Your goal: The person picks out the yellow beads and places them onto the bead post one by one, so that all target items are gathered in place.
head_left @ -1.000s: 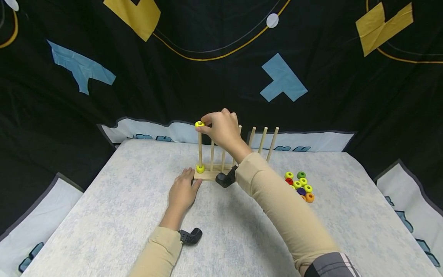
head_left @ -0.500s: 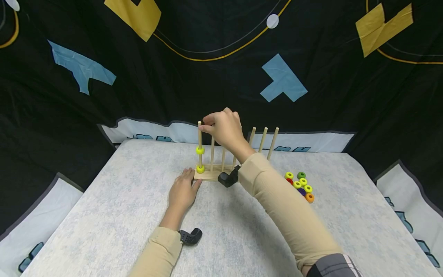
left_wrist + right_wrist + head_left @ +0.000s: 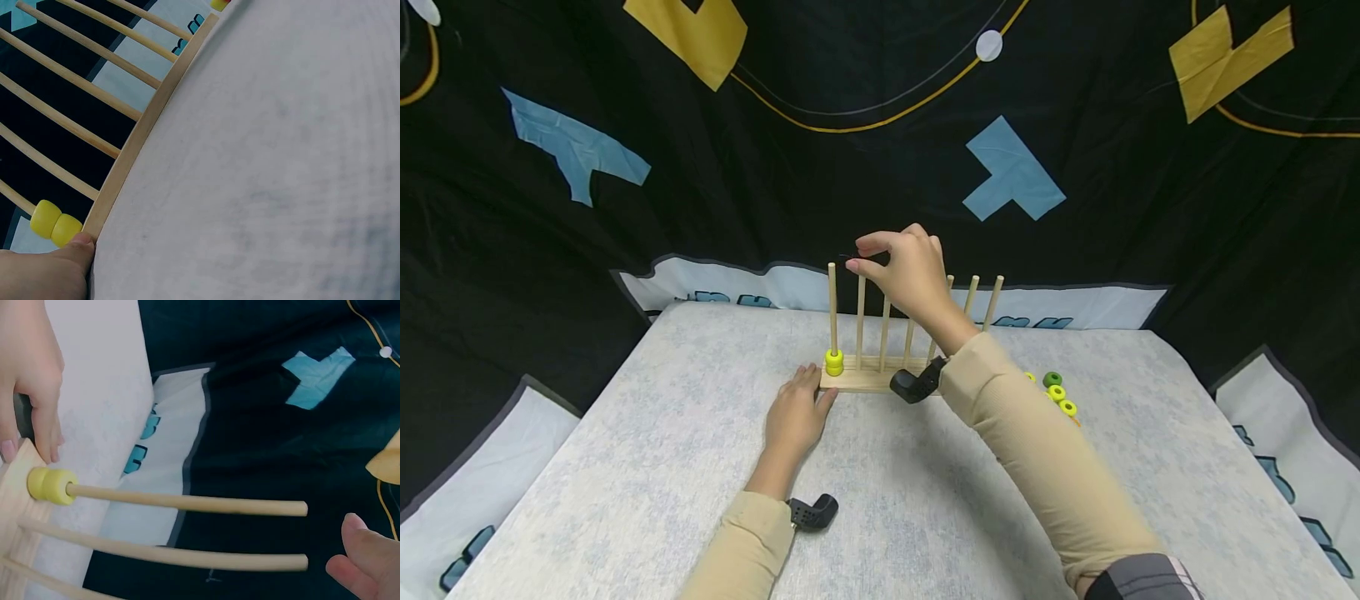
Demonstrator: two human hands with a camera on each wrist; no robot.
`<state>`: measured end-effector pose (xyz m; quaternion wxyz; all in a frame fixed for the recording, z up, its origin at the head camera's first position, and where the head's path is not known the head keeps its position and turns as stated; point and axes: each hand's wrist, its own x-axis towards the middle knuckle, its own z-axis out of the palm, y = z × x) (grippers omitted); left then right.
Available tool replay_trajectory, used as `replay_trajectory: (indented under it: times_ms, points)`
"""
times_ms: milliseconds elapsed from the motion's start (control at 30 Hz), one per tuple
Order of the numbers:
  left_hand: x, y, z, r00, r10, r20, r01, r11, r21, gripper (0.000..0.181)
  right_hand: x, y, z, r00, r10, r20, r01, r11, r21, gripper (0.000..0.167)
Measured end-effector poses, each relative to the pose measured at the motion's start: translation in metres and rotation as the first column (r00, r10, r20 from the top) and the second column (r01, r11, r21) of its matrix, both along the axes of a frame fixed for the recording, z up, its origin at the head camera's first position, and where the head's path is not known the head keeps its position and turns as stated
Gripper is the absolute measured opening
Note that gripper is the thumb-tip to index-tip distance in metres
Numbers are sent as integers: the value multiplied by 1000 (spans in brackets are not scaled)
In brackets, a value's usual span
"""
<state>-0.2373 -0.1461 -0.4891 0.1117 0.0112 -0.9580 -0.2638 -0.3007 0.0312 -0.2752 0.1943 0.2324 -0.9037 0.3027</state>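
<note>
Right hand [image 3: 913,271], thumb and finger apart, has loose, round yellow beads [image 3: 1057,392] rightward. Left hand [image 3: 795,412] grips pale wooden base [image 3: 867,382].

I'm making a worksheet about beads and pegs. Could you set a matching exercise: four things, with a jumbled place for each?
Column one
1. Left hand
2. Right hand
3. Pair of yellow beads
4. Green bead

Column two
A. At the bottom of an end peg
B. On the table, among loose beads
C. Touching the wooden base
D. Raised near the peg tops

Pairs: 1-C, 2-D, 3-A, 4-B
</note>
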Motion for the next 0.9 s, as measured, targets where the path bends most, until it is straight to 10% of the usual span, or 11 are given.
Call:
replay_trajectory:
  times_ms: [900]
  points:
    - [1,3,1,1000,0,0,0,1000,-12,59,28,145,-13,993,-121,3,120,978,-168,37]
